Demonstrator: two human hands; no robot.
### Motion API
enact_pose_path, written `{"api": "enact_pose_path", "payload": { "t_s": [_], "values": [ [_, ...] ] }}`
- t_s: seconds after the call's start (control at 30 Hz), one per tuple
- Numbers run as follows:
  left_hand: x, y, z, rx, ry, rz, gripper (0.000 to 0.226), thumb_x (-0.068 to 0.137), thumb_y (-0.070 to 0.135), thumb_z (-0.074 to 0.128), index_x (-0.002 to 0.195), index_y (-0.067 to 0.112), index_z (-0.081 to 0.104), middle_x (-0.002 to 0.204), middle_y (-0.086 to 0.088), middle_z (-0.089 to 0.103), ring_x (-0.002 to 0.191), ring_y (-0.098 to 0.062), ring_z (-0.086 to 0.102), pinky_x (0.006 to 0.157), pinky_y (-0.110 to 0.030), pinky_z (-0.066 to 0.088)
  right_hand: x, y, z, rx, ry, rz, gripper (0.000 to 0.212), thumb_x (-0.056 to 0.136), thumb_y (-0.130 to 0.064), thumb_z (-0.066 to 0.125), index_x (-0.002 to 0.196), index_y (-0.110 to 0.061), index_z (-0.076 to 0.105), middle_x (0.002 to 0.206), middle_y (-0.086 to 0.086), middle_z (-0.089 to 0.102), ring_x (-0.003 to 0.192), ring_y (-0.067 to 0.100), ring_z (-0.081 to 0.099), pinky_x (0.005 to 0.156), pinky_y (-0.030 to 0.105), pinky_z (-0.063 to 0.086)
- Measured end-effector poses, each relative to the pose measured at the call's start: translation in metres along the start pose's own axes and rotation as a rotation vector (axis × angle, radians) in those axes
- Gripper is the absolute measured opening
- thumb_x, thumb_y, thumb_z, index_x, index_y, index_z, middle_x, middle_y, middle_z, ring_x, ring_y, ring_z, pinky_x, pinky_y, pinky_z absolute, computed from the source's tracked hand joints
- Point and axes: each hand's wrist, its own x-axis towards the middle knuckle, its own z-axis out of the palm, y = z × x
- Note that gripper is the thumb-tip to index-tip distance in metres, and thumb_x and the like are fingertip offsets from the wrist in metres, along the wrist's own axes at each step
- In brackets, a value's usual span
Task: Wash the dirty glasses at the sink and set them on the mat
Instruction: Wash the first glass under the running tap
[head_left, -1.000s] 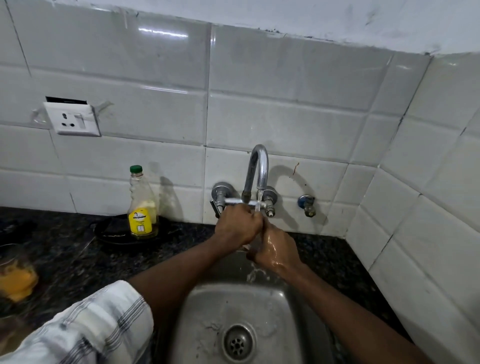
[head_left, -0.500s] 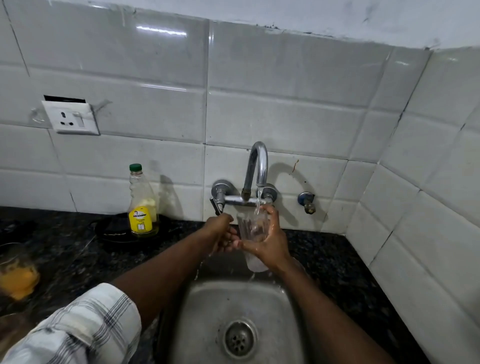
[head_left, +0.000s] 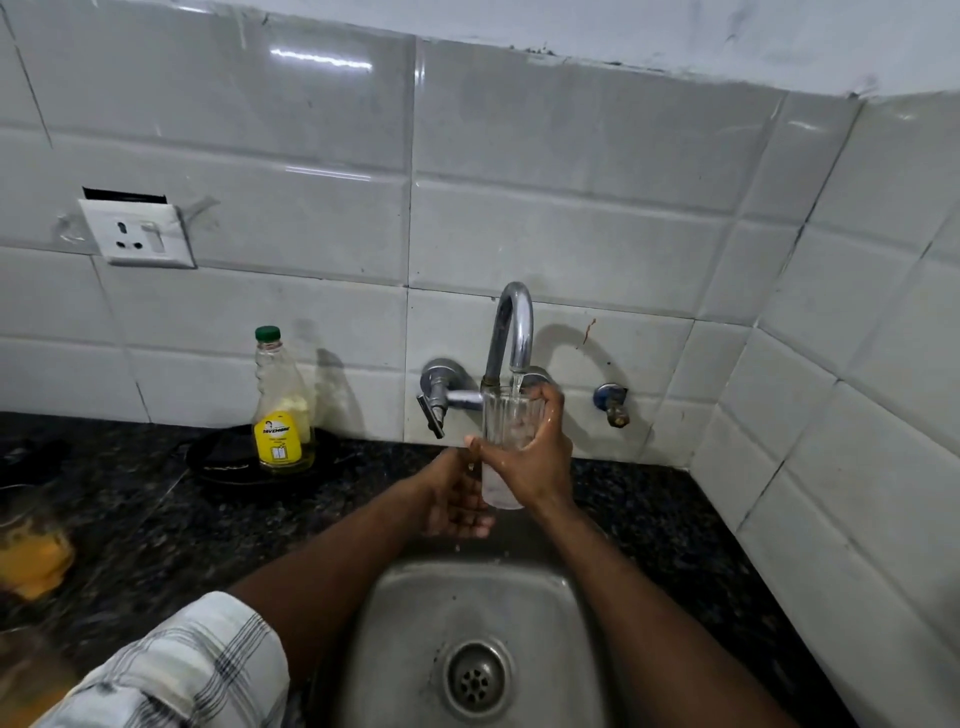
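Note:
My right hand (head_left: 535, 457) grips a clear ribbed glass (head_left: 506, 415) upright under the chrome tap (head_left: 511, 332), and water runs from the spout into it. My left hand (head_left: 452, 499) sits just left of and below the glass with its fingers loosely curled, holding nothing; whether it touches the glass base I cannot tell. Both hands are over the back of the steel sink (head_left: 415, 623).
A soap bottle (head_left: 280, 410) with a green cap and yellow label stands on a black dish left of the tap. A dirty glass with orange residue (head_left: 31, 551) is at the left edge of the dark counter (head_left: 156, 525). Tiled walls close in behind and to the right.
My right hand has lifted the glass upright under the running water. My left hand has dropped from the tap handle to below the glass.

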Motion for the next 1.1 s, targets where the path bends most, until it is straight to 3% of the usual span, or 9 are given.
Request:
{"api": "enact_pose_path", "payload": {
  "t_s": [0.1, 0.23, 0.33, 0.47, 0.63, 0.7, 0.83, 0.97, 1.1],
  "values": [
    [-0.004, -0.007, 0.011, -0.186, -0.144, -0.048, 0.072, 0.093, 0.062, 0.035, 0.105, -0.002, 0.067, 0.099, -0.02, 0.069, 0.089, -0.036, 0.064, 0.082, -0.045, 0.054, -0.003, -0.002, 0.007, 0.005, 0.095, 0.003, 0.089, 0.061, -0.039, 0.092, 0.128, -0.029, 0.034, 0.112, -0.006, 0.063, 0.096, 0.014, 0.065, 0.074, 0.012, 0.048],
    [-0.003, 0.001, 0.028, -0.476, -0.184, 0.096, 0.057, 0.096, 0.053, 0.035, 0.098, 0.007, 0.069, 0.08, -0.012, 0.071, 0.071, -0.025, 0.067, 0.061, -0.028, 0.055, -0.009, -0.001, 0.012, 0.035, 0.147, 0.039, 0.083, 0.061, -0.044, 0.09, 0.122, -0.027, 0.037, 0.107, -0.003, 0.067, 0.09, 0.014, 0.069, 0.078, 0.027, 0.058],
    [-0.001, 0.007, 0.031, -0.523, -0.029, 0.226, 0.052, 0.098, 0.044, 0.036, 0.108, 0.005, 0.07, 0.09, -0.016, 0.075, 0.079, -0.027, 0.071, 0.061, -0.029, 0.056, -0.01, -0.003, 0.007, 0.015, 0.144, 0.047, 0.067, 0.062, -0.041, 0.09, 0.109, -0.024, 0.046, 0.089, -0.011, 0.065, 0.077, 0.001, 0.065, 0.063, 0.009, 0.05],
    [-0.008, 0.015, 0.027, 0.006, 0.587, 0.531, 0.04, 0.089, 0.045, 0.058, 0.085, 0.007, 0.07, 0.082, -0.011, 0.071, 0.077, -0.027, 0.067, 0.063, -0.031, 0.047, -0.012, 0.009, -0.002, -0.093, 0.202, 0.01, 0.045, 0.068, -0.057, 0.079, 0.09, -0.023, 0.059, 0.097, -0.007, 0.055, 0.081, 0.003, 0.056, 0.065, 0.012, 0.043],
    [-0.024, 0.031, 0.025, 0.683, 0.824, 0.928, 0.031, 0.09, 0.051, 0.056, 0.083, 0.021, 0.06, 0.075, 0.007, 0.059, 0.069, -0.011, 0.056, 0.059, -0.024, 0.041, -0.025, 0.023, -0.002, 0.184, -0.006, 0.188, 0.045, 0.082, -0.06, 0.065, 0.104, -0.022, 0.07, 0.119, -0.008, 0.059, 0.1, -0.003, 0.059, 0.079, 0.008, 0.046],
    [-0.024, 0.035, 0.025, 0.865, 0.842, 1.04, 0.037, 0.087, 0.053, 0.056, 0.097, 0.018, 0.064, 0.089, 0.003, 0.063, 0.083, -0.015, 0.061, 0.069, -0.031, 0.051, -0.03, 0.03, 0.006, 0.406, -0.041, 0.315, 0.037, 0.089, -0.051, 0.063, 0.111, -0.022, 0.072, 0.118, -0.002, 0.069, 0.101, 0.005, 0.066, 0.08, 0.018, 0.05],
    [-0.029, 0.042, 0.034, 1.247, 0.799, 1.056, 0.052, 0.088, 0.047, 0.053, 0.127, 0.013, 0.058, 0.12, -0.009, 0.062, 0.114, -0.028, 0.056, 0.085, -0.042, 0.053, -0.042, 0.028, 0.014, 0.931, -0.068, 0.654, 0.018, 0.09, -0.021, 0.056, 0.094, -0.016, 0.072, 0.078, 0.002, 0.071, 0.06, 0.01, 0.062, 0.047, 0.021, 0.045],
    [-0.03, 0.04, 0.034, 1.348, 0.771, 1.13, 0.044, 0.089, 0.045, 0.049, 0.116, 0.011, 0.059, 0.115, -0.009, 0.062, 0.107, -0.028, 0.059, 0.086, -0.048, 0.053, -0.041, 0.022, 0.012, 1.162, -0.011, 0.722, 0.014, 0.07, -0.016, 0.061, 0.074, -0.009, 0.073, 0.071, 0.006, 0.071, 0.065, 0.018, 0.065, 0.064, 0.024, 0.051],
    [-0.02, 0.041, 0.013, 1.26, 0.588, 1.226, 0.041, 0.086, 0.05, 0.054, 0.104, 0.015, 0.066, 0.098, -0.001, 0.065, 0.089, -0.018, 0.061, 0.07, -0.028, 0.044, -0.033, 0.028, 0.008, 1.164, -0.009, 0.747, 0.023, 0.09, -0.019, 0.053, 0.084, -0.009, 0.072, 0.073, 0.006, 0.073, 0.063, 0.016, 0.068, 0.061, 0.023, 0.05]
  ]
}}
